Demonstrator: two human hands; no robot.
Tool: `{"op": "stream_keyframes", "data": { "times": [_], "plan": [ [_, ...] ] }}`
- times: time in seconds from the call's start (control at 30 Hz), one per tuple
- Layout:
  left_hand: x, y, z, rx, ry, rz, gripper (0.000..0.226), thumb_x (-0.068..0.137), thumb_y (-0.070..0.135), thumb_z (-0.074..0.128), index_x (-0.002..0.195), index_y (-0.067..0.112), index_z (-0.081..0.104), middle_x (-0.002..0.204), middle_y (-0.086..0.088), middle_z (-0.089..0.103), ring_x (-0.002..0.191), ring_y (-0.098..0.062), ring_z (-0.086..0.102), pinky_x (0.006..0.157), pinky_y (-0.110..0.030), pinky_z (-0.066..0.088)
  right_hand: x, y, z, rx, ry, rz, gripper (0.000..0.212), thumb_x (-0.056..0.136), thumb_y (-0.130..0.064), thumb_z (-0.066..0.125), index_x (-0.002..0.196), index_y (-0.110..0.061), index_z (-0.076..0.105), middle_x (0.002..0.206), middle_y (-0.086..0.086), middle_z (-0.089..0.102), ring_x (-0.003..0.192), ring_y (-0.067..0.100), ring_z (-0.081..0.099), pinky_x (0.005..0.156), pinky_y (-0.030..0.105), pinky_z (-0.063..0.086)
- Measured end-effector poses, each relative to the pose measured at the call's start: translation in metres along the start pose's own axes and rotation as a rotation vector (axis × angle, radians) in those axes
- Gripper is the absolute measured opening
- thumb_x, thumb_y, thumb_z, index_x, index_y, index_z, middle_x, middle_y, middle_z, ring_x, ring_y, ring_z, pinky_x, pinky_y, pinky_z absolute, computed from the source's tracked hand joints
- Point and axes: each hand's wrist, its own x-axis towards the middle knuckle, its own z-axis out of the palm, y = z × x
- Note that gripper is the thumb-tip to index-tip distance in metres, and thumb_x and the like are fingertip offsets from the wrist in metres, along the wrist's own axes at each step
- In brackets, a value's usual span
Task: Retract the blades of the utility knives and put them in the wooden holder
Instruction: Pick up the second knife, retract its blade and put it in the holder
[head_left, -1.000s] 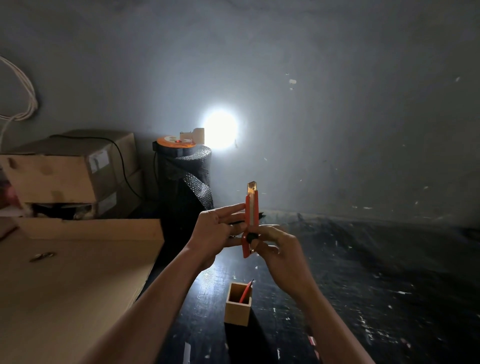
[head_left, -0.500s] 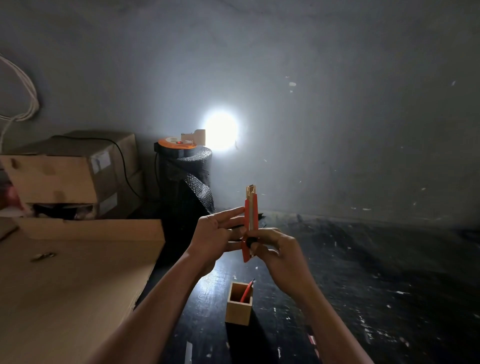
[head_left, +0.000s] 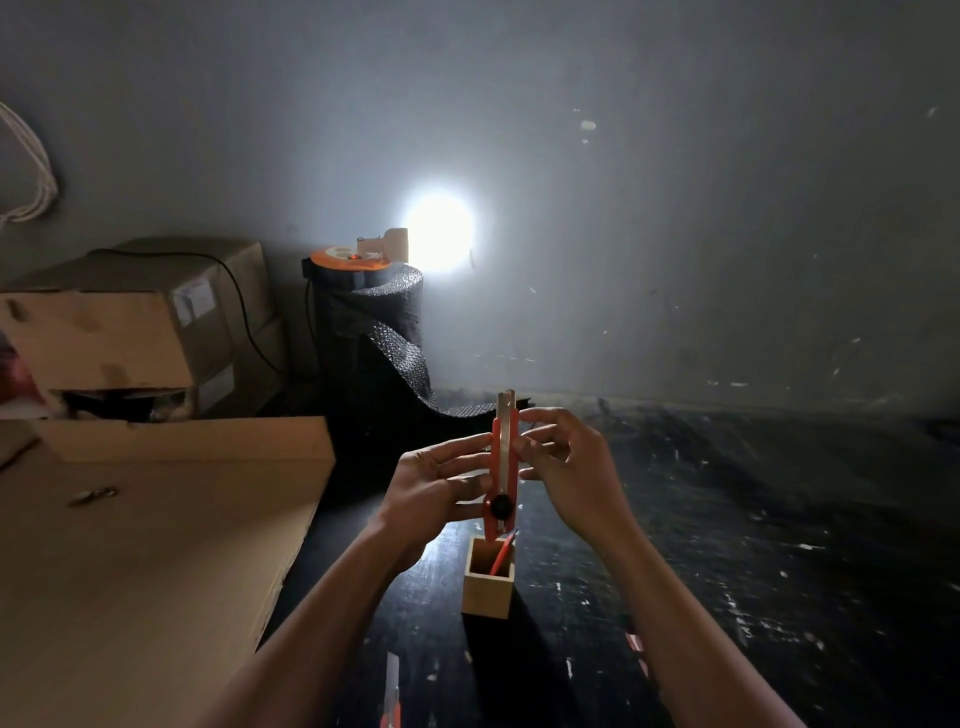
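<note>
The orange utility knife (head_left: 503, 467) has sunk until its tail hangs just above the wooden holder (head_left: 488, 584). The left hand (head_left: 434, 491) pinches its lower body; the right hand (head_left: 563, 457), fingers loosely curled, touches its upper edge.

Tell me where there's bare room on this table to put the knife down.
Free: the dark tabletop right of the wooden holder, out to the wall. Also the cardboard sheet on the left. Crowded: around the holder, and the near edge, where another knife lies.
</note>
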Motion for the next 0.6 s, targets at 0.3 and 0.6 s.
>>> {"op": "stream_keyframes", "data": {
  "times": [0.3,0.6],
  "plan": [
    [0.026,-0.043,-0.005,-0.027,-0.022,-0.074,0.04,0.089,-0.015,0.065,0.119,0.009,0.072,0.108,-0.012,0.081,0.09,-0.026,0.08,0.071,-0.038,0.066,0.013,0.042,0.009,0.169,-0.011,0.091,0.017,0.089,-0.019,0.077,0.104,-0.01,0.075,0.09,0.006,0.079,0.081,0.019,0.078,0.066,0.035,0.065],
    [0.071,-0.132,-0.034,0.117,0.146,-0.21,0.041,0.079,-0.009,0.071,0.116,0.01,0.071,0.123,-0.017,0.073,0.105,-0.025,0.073,0.078,-0.026,0.063,0.036,0.11,0.038,0.164,-0.058,0.197,0.012,0.093,-0.013,0.072,0.103,-0.006,0.07,0.091,0.011,0.076,0.084,0.022,0.077,0.073,0.033,0.065]
  ]
}}
